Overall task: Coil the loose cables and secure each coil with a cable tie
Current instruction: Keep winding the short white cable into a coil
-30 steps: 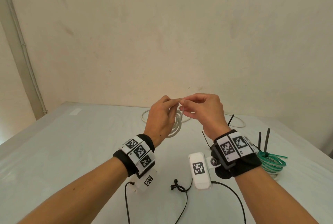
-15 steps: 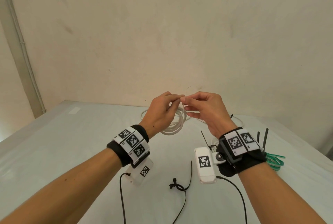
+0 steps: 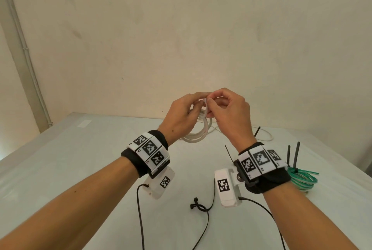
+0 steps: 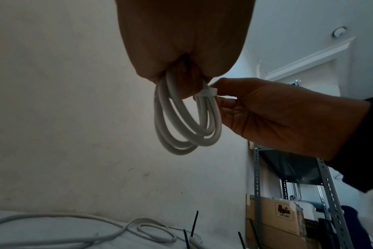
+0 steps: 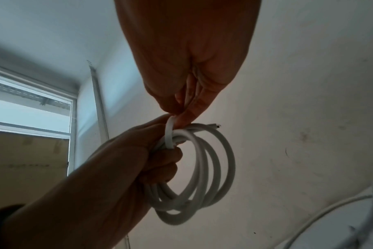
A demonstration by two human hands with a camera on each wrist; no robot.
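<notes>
Both hands are raised above the table. My left hand (image 3: 185,108) grips a white cable coil (image 3: 198,136) of several loops, which hangs below the fingers (image 4: 187,121) (image 5: 204,171). A white cable tie (image 5: 169,133) is wrapped round the top of the coil (image 4: 207,92). My right hand (image 3: 225,108) pinches that tie between thumb and fingers, right against my left hand. A green cable coil (image 3: 302,178) bound with black ties lies on the table at the right.
A loose white cable (image 3: 265,136) lies at the back of the white table (image 3: 80,169). Black cable ties (image 3: 292,156) stick up near the green coil, and another (image 3: 203,207) lies in front. A metal shelf with cardboard boxes (image 4: 287,217) stands to the right.
Both hands have lifted the white coil higher above the table and stayed together at its top. The right fingers have shifted their pinch on the tie.
</notes>
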